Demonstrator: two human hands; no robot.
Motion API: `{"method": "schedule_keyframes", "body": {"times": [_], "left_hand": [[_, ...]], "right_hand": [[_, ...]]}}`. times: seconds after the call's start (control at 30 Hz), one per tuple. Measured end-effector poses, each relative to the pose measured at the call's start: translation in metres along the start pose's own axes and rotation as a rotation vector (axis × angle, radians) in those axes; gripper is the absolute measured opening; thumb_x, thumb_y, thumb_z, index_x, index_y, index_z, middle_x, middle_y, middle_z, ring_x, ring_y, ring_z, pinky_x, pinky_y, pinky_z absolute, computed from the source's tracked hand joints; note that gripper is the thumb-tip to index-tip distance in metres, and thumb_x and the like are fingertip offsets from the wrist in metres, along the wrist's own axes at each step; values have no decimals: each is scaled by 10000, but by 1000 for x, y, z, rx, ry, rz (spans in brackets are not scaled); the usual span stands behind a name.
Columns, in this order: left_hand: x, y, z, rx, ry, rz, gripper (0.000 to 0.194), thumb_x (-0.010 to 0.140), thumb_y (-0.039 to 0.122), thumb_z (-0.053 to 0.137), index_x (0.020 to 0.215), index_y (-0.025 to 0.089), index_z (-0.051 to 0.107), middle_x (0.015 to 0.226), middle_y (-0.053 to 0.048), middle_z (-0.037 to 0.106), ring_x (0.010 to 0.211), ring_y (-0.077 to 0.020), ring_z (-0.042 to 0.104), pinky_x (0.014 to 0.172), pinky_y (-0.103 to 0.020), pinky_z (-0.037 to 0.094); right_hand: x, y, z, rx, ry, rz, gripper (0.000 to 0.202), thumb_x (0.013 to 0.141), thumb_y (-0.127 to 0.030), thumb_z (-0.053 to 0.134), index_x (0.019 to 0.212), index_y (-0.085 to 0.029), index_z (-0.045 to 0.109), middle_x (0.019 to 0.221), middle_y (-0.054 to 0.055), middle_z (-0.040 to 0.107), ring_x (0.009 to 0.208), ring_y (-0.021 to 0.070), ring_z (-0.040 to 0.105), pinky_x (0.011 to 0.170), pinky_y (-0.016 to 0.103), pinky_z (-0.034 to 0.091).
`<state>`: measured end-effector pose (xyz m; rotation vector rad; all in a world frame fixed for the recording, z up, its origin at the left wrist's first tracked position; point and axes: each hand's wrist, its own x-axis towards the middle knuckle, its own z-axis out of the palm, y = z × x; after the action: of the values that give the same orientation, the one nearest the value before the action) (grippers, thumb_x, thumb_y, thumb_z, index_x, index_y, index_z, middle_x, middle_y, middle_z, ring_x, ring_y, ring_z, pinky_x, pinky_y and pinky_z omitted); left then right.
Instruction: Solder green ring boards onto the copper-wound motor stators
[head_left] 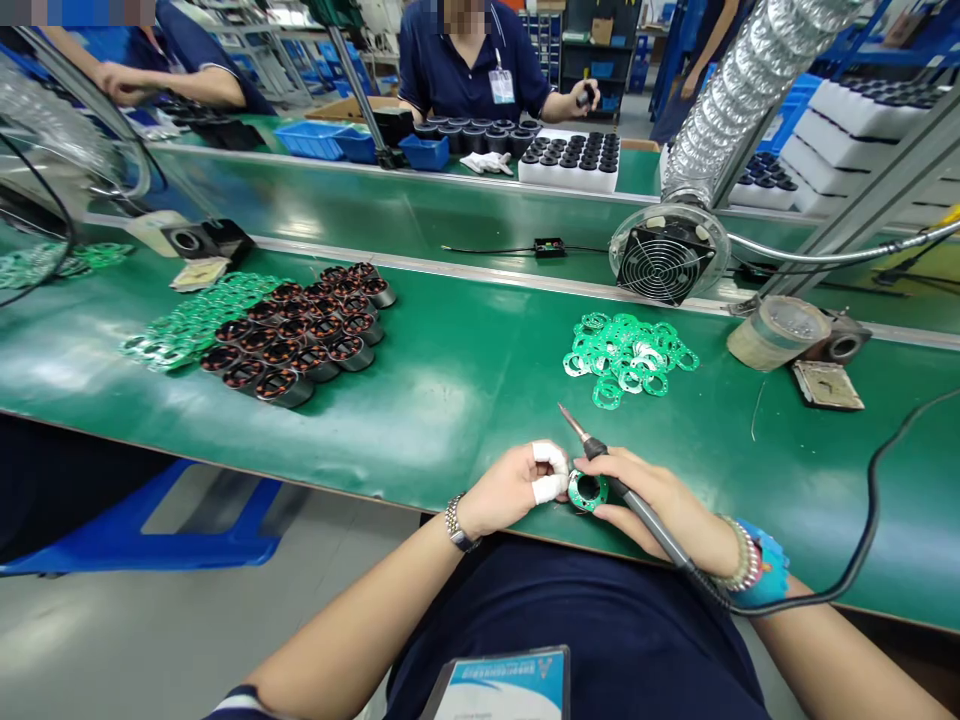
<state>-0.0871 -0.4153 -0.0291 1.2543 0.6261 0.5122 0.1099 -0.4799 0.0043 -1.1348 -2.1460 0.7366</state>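
Near the table's front edge is a green ring-shaped circuit board (586, 491) with a dark round middle. Whether a motor stator sits beneath it I cannot tell. My left hand (514, 487), white coverings on its thumb and forefinger, is closed at the board's left edge. In my right hand (667, 505) lies a soldering iron (637, 508), its bare tip pointing up and to the left, away from the board. The thumb and fingers of that hand also touch the board's right side. A cable runs from the iron's handle to the right.
Loose green ring boards (626, 355) lie in a heap ahead. Copper-wound stators (300, 340) stand in rows at left beside more boards (202, 320). A fan with duct (664, 255), a tub (778, 332) and a soldering iron stand (840, 345) are at right. Co-workers sit opposite.
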Motion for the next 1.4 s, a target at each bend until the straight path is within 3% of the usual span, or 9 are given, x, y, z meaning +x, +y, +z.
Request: {"method": "schedule_keyframes", "body": {"times": [0.13, 0.27, 0.33, 0.5, 0.6, 0.77, 1.03, 1.3, 1.4], "left_hand": [[-10, 0, -13, 255, 67, 48, 111, 772, 242, 591, 840, 154, 591, 814, -36, 595, 768, -147, 564, 752, -294, 445], [-15, 3, -16, 474, -31, 142, 96, 770, 220, 610, 815, 156, 666, 850, -58, 646, 808, -159, 585, 776, -291, 445], [-14, 4, -9, 408, -31, 115, 84, 741, 218, 640, 781, 149, 668, 817, -49, 641, 774, -150, 589, 745, -277, 457], [-7, 5, 12, 32, 66, -144, 208, 671, 311, 686, 699, 132, 586, 626, 18, 545, 526, -90, 535, 546, -236, 479], [-4, 4, 18, -96, 105, -204, 253, 644, 335, 700, 704, 135, 555, 556, 32, 526, 480, -85, 510, 491, -224, 480], [-2, 4, 20, -125, 95, -215, 205, 638, 280, 676, 660, 138, 529, 503, 43, 505, 448, -73, 481, 465, -204, 469], [-7, 1, 22, -60, 124, -156, 221, 678, 294, 679, 751, 130, 551, 580, 32, 539, 481, -70, 514, 504, -206, 476], [-18, -4, 28, -109, 168, -154, 273, 741, 375, 625, 811, 124, 543, 644, -3, 573, 571, -109, 575, 593, -262, 513], [-19, -4, 29, -148, 172, -176, 265, 726, 361, 642, 790, 130, 531, 639, -5, 587, 582, -114, 588, 625, -276, 516]], "right_hand": [[-3, 3, 4, 6, 21, 57, 374, 815, -148, 575, 1173, -195, 479, 1040, 71, 599, 929, 151, 592, 824, 274, 493], [-8, 3, 10, 11, 68, 85, 354, 817, -176, 577, 1159, -194, 484, 1025, 72, 594, 914, 162, 589, 807, 282, 492], [-11, 2, 16, -4, 116, 119, 366, 809, -181, 585, 1160, -190, 483, 1006, 75, 590, 894, 171, 587, 790, 292, 495], [-22, -4, 31, -93, 282, 158, 390, 792, -159, 596, 1162, -178, 473, 970, 87, 582, 842, 189, 573, 747, 314, 501], [-24, -7, 32, -108, 309, 149, 401, 783, -157, 610, 1160, -172, 475, 976, 92, 580, 845, 192, 566, 750, 321, 499], [-12, -9, 26, -74, 336, 57, 300, 815, -108, 544, 1105, -184, 519, 986, 89, 577, 916, 197, 555, 778, 324, 489], [9, -8, 29, -65, 348, -80, 281, 816, -51, 482, 1052, -199, 516, 808, 50, 576, 833, 189, 521, 712, 328, 497], [3, -9, 33, -168, 248, -85, 328, 787, -33, 449, 1074, -176, 515, 783, 56, 592, 786, 206, 501, 700, 380, 480], [-1, -12, 23, -133, 306, -61, 285, 795, -55, 489, 1044, -184, 539, 858, 68, 603, 856, 209, 526, 741, 364, 482]]}}
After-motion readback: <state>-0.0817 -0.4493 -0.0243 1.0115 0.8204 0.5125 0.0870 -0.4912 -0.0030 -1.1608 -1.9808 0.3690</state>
